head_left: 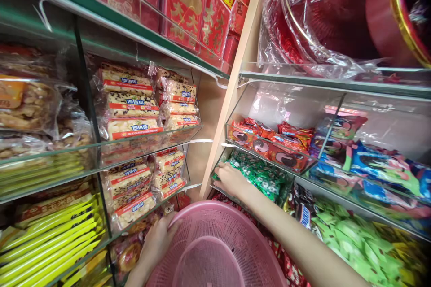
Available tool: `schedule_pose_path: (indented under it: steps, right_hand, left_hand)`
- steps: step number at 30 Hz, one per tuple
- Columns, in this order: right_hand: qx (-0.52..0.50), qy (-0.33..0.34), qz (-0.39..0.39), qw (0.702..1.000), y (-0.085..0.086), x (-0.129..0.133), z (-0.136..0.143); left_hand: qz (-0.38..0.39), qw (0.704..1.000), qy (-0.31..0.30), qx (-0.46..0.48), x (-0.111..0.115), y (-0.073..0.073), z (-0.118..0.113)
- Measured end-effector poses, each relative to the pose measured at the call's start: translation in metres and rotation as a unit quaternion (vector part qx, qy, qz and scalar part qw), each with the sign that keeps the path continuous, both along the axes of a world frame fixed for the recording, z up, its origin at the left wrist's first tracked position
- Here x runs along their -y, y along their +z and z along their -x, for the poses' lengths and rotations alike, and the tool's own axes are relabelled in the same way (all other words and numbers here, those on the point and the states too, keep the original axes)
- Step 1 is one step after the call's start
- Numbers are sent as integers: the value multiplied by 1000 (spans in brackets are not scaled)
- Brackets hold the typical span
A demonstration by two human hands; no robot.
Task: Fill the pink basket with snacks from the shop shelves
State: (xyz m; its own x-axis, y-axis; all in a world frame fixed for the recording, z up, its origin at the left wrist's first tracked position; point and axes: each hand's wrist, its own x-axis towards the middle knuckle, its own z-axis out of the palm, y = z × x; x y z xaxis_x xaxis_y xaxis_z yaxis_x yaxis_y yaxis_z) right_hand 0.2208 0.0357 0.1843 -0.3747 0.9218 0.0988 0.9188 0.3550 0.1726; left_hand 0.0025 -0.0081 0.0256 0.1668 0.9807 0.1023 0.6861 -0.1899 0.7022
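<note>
Pink basket (242, 233), near centre, could tip if the left hand (160, 236), fingers curled on its left rim, slips. Beyond it, the right hand (230, 179) is at green candies (266, 172), far right of centre; I cannot tell its hidden fingertips' grip, and a loose pinch could drop some.

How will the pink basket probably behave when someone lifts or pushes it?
The basket is probably light for its size, because it is full of small holes. It likely keeps its shape, though it may flex slightly: its round outline looks even. It could tip, since only the left hand holds it, at one side.
</note>
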Motion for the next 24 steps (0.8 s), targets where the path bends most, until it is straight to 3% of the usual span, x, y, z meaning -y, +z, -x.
schedule_pose_path:
  steps: [5,10,18,24]
  right_hand:
    - [-30,10,9,999,-10,-7,-3]
    - [-83,21,28,996,1,-18,-18]
    - [-141,-33,30,989,8,-34,-51]
    - [-154,-70,27,985,5,-35,-53]
  left_hand:
    - [2,1000,-2,6,-1,-3,0]
    - [3,1000,-2,13,-2,-3,0]
    - [8,1000,-1,14,-3,-3,0]
    - [8,1000,-4,11,-3,-3,-1]
